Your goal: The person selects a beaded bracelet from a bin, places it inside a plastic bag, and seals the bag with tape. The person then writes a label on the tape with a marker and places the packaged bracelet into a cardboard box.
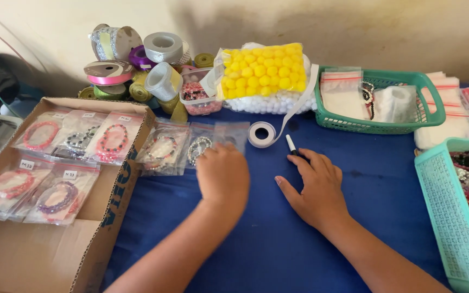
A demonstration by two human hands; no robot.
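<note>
Blue-clothed surface (299, 239): left hand (223, 173), fingers curled, touches a bagged bracelet (199, 145); beside it, right hand (313, 184) pinches a marker (292, 146).

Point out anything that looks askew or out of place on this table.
Nothing is spilled or broken. The white tape roll trails a loose strip up over the yellow pom-pom bag, and the ribbon spools sit in a jumbled, tilted heap.

My left hand (223, 173) presses flat on the bagged bracelets (199, 146); my right hand (313, 187) holds a marker (292, 146) on the blue bench (365, 163).
</note>
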